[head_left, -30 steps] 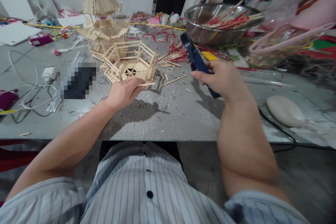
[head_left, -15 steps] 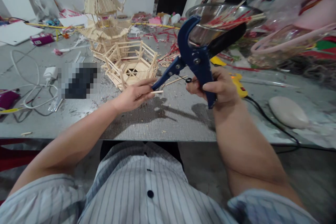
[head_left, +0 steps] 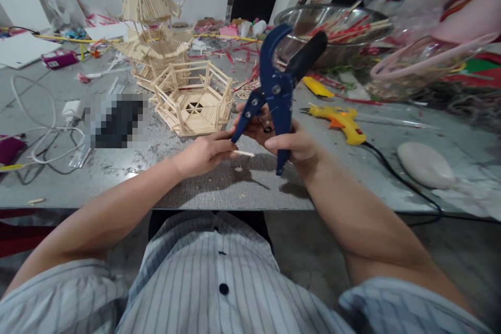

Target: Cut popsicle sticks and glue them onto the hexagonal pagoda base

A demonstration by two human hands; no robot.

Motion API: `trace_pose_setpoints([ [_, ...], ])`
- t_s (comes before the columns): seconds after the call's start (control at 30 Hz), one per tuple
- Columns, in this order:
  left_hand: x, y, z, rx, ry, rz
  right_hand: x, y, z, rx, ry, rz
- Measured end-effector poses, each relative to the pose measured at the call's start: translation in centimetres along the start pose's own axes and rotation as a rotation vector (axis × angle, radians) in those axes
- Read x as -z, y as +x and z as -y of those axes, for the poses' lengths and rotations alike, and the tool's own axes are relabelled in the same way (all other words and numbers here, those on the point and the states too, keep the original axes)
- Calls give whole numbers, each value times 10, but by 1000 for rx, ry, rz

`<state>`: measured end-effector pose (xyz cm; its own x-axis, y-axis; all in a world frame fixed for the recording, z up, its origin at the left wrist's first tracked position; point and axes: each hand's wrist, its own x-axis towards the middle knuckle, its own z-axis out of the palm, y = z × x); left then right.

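Observation:
My right hand (head_left: 299,147) grips one handle of a blue pipe cutter (head_left: 278,86), its fingers reaching across to the other handle. The cutter is upright over the table, its handles spread and its dark blade swung away from the curved jaw. In my left hand (head_left: 205,154) a short pale wooden stick (head_left: 245,154) is pinched, its end poking out to the right. The left fingertips also meet the lower end of the cutter's left handle. Just behind, a hexagonal wooden-stick frame (head_left: 203,128) rests on the table, with a stick-built pagoda (head_left: 151,2) beyond it.
A yellow glue gun (head_left: 344,117) lies to the right with its black cord trailing. Near it is a white oval object (head_left: 425,164). A metal bowl (head_left: 332,52) with red-tipped sticks stands behind. To the left are a blurred dark object (head_left: 117,121) and a white charger (head_left: 72,110).
My right hand and the cutter have moved left toward my left hand, uncovering the glue gun. The cutter's blade has swung closer to the jaw, and the handles are nearer together.

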<state>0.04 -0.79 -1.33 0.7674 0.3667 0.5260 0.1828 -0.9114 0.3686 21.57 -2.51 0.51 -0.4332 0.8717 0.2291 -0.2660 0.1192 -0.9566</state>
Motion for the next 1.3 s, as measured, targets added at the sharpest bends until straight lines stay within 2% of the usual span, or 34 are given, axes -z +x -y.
trace_pose_setpoints([
  [0.07, 3, -1, 5, 16, 8, -130, 2, 0, 3, 70, -167, -106],
  [0.2, 11, -6, 17, 156, 86, -351, 15, 3, 0, 206, -789, -338],
  [0.3, 14, -7, 22, 179, 134, -419, 17, 8, -11, 273, -1059, -363],
  [0.4, 15, -6, 22, 160, 113, -442, 10, 9, -19, 249, -1212, -313],
  [0.5, 16, -4, 21, 122, 82, -434, 4, 8, -22, 201, -1292, -276],
  [0.77, 19, -3, 20, -5, 83, -467, 5, 6, -25, 251, -1379, -305],
  [0.97, 16, -6, 24, 79, 140, -471, 3, 5, -24, 253, -1423, -285],
  [1.2, 17, -4, 22, 39, 126, -492, 3, 4, -24, 245, -1424, -277],
  [1.3, 17, -4, 21, 71, 133, -483, 4, 5, -26, 268, -1431, -288],
])
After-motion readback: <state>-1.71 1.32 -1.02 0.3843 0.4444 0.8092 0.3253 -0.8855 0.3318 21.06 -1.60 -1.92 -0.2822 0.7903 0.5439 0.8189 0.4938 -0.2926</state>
